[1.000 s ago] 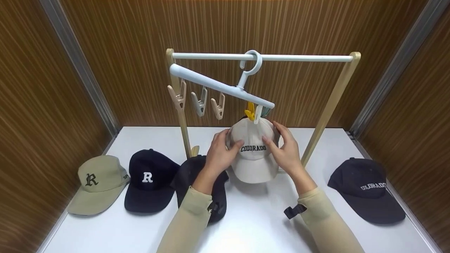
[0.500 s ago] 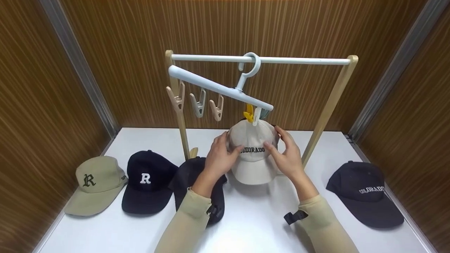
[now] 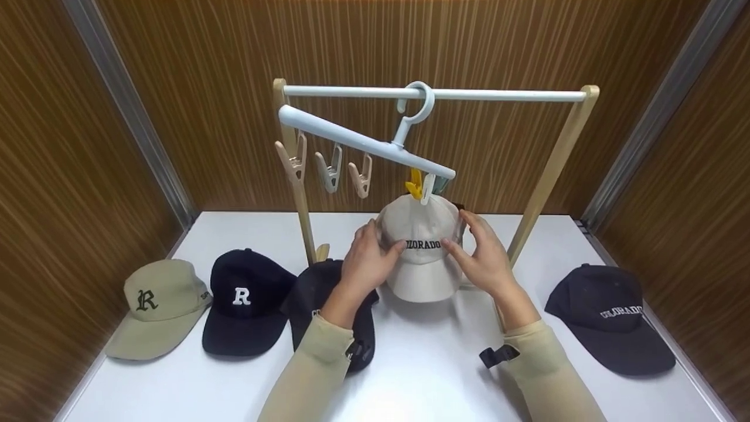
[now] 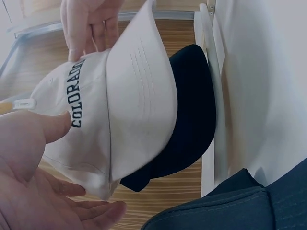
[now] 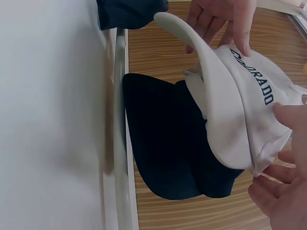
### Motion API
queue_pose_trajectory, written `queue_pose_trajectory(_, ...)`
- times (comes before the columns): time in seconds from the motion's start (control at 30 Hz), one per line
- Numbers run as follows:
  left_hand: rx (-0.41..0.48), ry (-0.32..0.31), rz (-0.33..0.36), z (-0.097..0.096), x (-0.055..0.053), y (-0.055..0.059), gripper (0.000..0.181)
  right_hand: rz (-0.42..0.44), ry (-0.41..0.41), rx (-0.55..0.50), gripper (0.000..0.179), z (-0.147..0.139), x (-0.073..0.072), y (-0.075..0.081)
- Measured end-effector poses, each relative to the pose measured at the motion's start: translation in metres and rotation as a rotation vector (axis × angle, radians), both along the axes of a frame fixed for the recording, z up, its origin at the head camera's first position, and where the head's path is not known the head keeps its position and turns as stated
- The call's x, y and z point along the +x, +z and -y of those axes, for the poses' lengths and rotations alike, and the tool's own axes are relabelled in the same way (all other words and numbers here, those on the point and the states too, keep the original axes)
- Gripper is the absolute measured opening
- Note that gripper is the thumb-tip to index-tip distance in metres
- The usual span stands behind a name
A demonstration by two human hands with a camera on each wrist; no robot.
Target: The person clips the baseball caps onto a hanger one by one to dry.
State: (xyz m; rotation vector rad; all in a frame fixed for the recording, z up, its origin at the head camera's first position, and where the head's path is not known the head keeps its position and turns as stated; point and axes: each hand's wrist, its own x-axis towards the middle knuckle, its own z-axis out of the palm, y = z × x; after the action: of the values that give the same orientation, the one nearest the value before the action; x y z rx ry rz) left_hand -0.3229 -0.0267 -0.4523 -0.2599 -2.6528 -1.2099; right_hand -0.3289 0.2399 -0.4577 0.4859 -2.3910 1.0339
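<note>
My left hand (image 3: 369,258) and right hand (image 3: 483,255) hold an off-white COLORADO baseball cap (image 3: 419,220) from either side. Both thumbs rest on its front by the lettering, and the fingers reach round its sides. A white clip (image 3: 428,190) and a yellow clip (image 3: 415,186) meet the crown's top, under the low end of a tilted pale blue hanger (image 3: 363,142). Behind the off-white cap hangs a dark cap (image 4: 192,110), mostly hidden in the head view. The left thumb covers the first letters.
The hanger hooks over the white bar (image 3: 504,95) of a wooden-legged rack. Several unused clips hang at its left. A khaki cap (image 3: 158,310), a navy R cap (image 3: 249,310) and a black cap (image 3: 316,287) lie left; a dark COLORADO cap (image 3: 609,316) lies right.
Both hands stay on the off-white cap. My right hand has shifted slightly right, and the left thumb now covers the first letters that showed a second ago.
</note>
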Motion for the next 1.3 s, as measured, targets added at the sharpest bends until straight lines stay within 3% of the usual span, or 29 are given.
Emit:
queue_pose_trajectory(0.37,-0.033,-0.004,0.009,-0.002,0.003,0.002,0.084,0.026,-0.010,0.073,0.076,-0.005,-0.001,0.000)
queue_pose_trajectory(0.67,-0.090,-0.020,0.082,-0.004,0.008,0.002,0.086,0.030,0.010,0.102,0.077,-0.007,0.000,-0.005)
queue_pose_trajectory(1.03,-0.253,-0.078,0.149,-0.009,0.019,0.005,0.085,0.078,-0.012,0.113,0.077,-0.024,0.011,-0.012)
queue_pose_trajectory(1.3,-0.355,-0.098,0.168,-0.018,0.026,0.003,0.073,0.073,-0.011,0.130,0.075,-0.037,0.018,-0.017)
